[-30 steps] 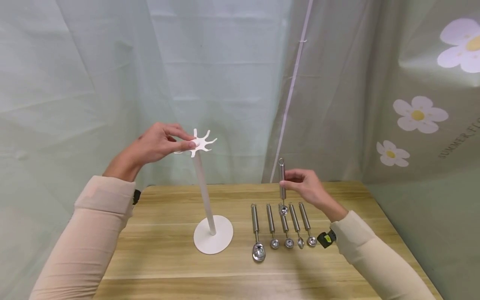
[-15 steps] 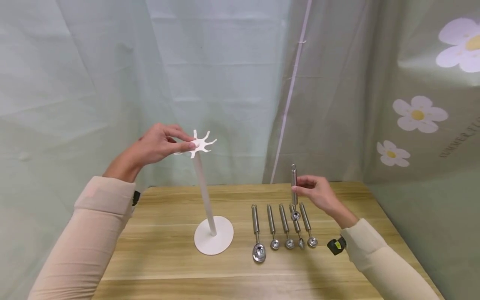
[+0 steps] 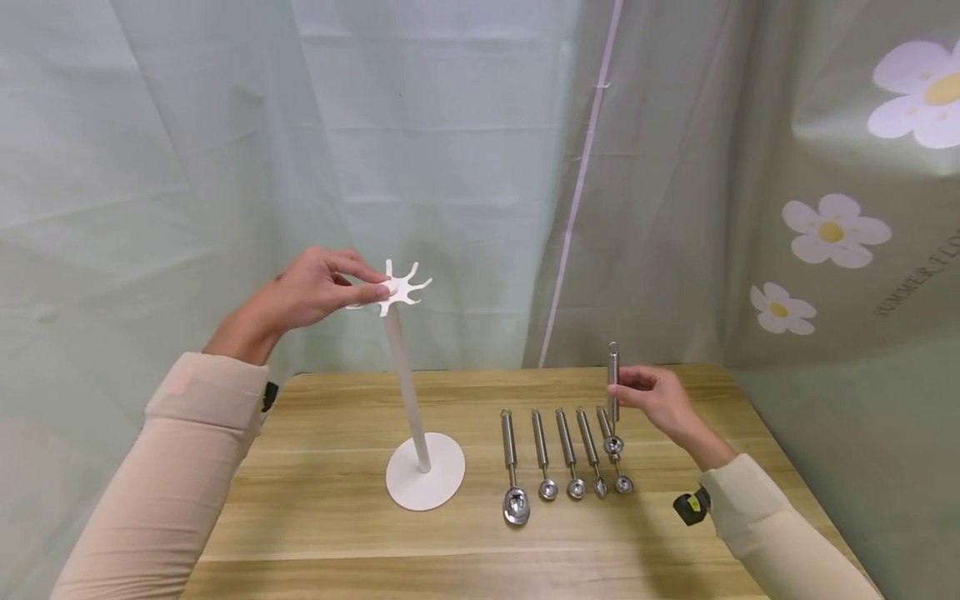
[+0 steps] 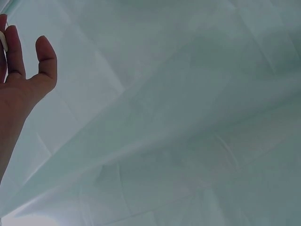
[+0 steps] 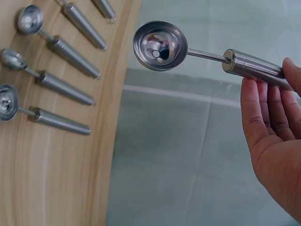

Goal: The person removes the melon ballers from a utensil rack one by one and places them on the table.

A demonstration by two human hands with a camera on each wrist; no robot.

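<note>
Steel scoop [image 3: 613,400] hangs upright, pinched by the right hand [image 3: 660,400] above five scoops [image 3: 566,454] on the surface [image 3: 337,500]; the left hand [image 3: 315,287] pinches the white stand's [image 3: 405,367] top.

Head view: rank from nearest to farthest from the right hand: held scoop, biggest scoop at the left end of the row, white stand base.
1. Held scoop: pinched upright in the right hand, over the row's right end.
2. Biggest scoop: left end of the row on the table.
3. White stand base: farther left, beyond the row.
</note>
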